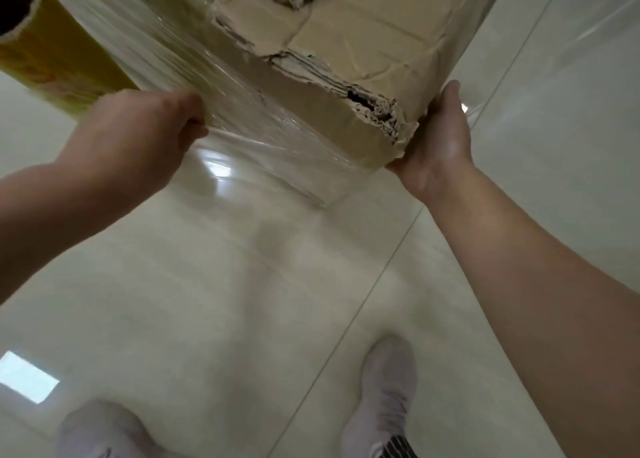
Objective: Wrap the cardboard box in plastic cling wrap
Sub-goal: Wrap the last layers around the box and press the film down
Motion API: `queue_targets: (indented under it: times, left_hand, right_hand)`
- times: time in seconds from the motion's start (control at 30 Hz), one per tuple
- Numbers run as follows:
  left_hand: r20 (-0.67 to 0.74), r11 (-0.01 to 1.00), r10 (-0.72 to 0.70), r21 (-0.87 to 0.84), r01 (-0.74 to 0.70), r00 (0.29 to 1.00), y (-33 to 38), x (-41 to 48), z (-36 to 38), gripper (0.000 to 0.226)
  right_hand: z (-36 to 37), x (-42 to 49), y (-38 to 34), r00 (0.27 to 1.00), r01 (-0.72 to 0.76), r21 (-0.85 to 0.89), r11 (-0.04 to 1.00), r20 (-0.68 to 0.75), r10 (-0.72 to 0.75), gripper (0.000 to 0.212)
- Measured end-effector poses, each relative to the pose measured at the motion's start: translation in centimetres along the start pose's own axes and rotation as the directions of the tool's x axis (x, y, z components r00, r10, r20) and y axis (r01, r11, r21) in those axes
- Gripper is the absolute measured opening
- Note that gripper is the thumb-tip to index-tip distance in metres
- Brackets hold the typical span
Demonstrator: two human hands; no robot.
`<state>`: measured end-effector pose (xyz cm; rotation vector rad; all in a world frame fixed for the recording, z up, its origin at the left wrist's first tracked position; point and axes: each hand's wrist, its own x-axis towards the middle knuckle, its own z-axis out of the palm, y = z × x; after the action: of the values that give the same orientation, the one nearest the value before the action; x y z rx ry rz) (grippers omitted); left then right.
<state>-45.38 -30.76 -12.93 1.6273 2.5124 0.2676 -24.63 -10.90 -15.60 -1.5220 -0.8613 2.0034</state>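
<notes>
At the bottom edge, two feet in pale footwear stand on the floor (225,301): the left foot (93,430) low at the left, the right foot (384,398) a step further out, with a dark-striped band at its near end. Glossy pale tiles with thin joints run under them, and a bright patch of reflected light lies near the left edge.

Above the feet, both bare forearms reach forward and up to the box (346,42), which is held clear of the floor and fills the upper middle of the view. The left hand (138,132) has its fingers curled tight on the near edge of the wrap (263,139), just beside the roll; whether they also grip the roll cannot be told. The right hand (440,139) rests against the box's near right corner, thumb straight up along the side. Its fingers are hidden behind the cardboard, so their state cannot be told.

Brown and badly torn, the box has ragged corrugated layers and a dark hole at the near corner. Nothing inside it shows. Clear wrinkled wrap lies over its left face and hangs slack below the lower edge.

Furthest left, the roll (52,52) slants up out of view, yellow inside, its open core end dark.
</notes>
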Motion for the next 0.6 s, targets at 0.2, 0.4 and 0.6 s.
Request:
queue_targets:
  times: [0.2,0.4,0.6]
  left_hand:
    - [-0.019,0.998,0.057,-0.027,-0.057,0.998,-1.4,-0.7,-0.6,0.018]
    - [0.043,0.998,0.022,-0.063,-0.019,0.999,-1.9,-0.3,-0.6,0.018]
    - [0.111,0.993,-0.027,-0.112,0.040,0.993,-2.9,-0.8,-1.4,0.009]
  right_hand:
    - [3.5,-5.3,3.9,0.996,0.054,0.221,0.974,-0.081,-0.037,0.042]
    - [6.4,-9.1,7.0,0.977,0.069,0.346,0.936,-0.211,0.006,0.045]
    - [8.5,-10.1,6.9,0.959,0.052,0.541,0.839,-0.261,0.109,0.039]
